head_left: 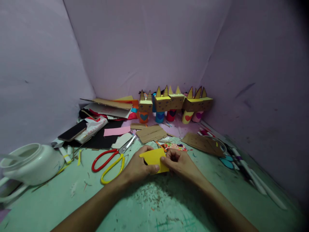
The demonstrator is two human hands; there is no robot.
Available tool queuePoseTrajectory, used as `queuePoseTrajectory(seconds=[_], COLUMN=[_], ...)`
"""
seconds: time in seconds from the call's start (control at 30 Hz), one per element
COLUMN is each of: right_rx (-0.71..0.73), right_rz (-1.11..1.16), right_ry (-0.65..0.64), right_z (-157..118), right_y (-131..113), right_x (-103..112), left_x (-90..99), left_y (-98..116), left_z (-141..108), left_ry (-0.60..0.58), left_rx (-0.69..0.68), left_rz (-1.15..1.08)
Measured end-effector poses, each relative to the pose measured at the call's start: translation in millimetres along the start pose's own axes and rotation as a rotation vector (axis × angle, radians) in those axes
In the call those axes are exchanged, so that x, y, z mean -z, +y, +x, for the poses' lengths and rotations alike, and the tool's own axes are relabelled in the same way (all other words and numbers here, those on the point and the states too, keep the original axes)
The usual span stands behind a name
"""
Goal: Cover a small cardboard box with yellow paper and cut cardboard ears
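Left hand [142,166] and right hand [177,162] both grip yellow paper [155,159], thumbs on top, above green table [145,199], near side. Scissors [116,158] lie open just left of left hand. Cardboard [151,133] beyond. Horned figures [170,104] in row, far side. White pot [36,164] far left. Pink strip [117,131] beyond scissors.

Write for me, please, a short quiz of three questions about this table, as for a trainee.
1. True or false: the scissors have one red handle and one yellow handle.
2. Choose: what colour is the base of the leftmost horned figure?
a) blue
b) orange
c) red
3. Fill in: the left hand and the right hand hold a piece of ____ between them.

Key: 1 true; 2 b; 3 yellow paper.
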State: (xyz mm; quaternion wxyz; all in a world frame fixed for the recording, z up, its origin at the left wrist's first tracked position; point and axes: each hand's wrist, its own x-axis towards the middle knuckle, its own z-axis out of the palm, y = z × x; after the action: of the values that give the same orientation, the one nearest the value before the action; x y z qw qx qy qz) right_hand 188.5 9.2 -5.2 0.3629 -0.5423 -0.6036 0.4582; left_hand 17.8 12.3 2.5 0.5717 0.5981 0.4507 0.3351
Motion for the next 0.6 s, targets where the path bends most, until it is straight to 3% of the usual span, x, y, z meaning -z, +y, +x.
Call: queuePoseTrajectory(seconds=[0.1, 0.17, 0.27, 0.4, 0.47, 0.6], right_rx=[0.162, 0.295, 0.497, 0.665, 0.72, 0.803], right_rz=[-0.088, -0.085, -0.042, -0.009, 0.012, 0.05], right_ry=[0.074, 0.106, 0.023, -0.097, -0.088, -0.016], right_z=[-3.1, -6.2, -11.0, -15.5, -17.0, -18.8], right_y=[0.6, 1.0, 1.6, 2.8, 4.5, 8.0], right_x=[2.3, 3.9, 4.8, 2.6, 1.4, 1.9], left_x=[1.8, 1.8, 0.5, 1.7, 4.2, 10.6], left_y=[4.9, 7.6, 8.3, 4.0, 1.7, -5.9], left_z=[-5.3, -9.8, -16.1, -20.1, -20.6, -17.4], left_ry=[0.045, 0.103, 0.185, 0.1, 0.069, 0.059], left_rx=[-0.003, -0.096, -0.429, -0.915, -1.012, -1.082], left_rz=[-0.065, 0.024, 0.304, 0.504, 0.531, 0.548])
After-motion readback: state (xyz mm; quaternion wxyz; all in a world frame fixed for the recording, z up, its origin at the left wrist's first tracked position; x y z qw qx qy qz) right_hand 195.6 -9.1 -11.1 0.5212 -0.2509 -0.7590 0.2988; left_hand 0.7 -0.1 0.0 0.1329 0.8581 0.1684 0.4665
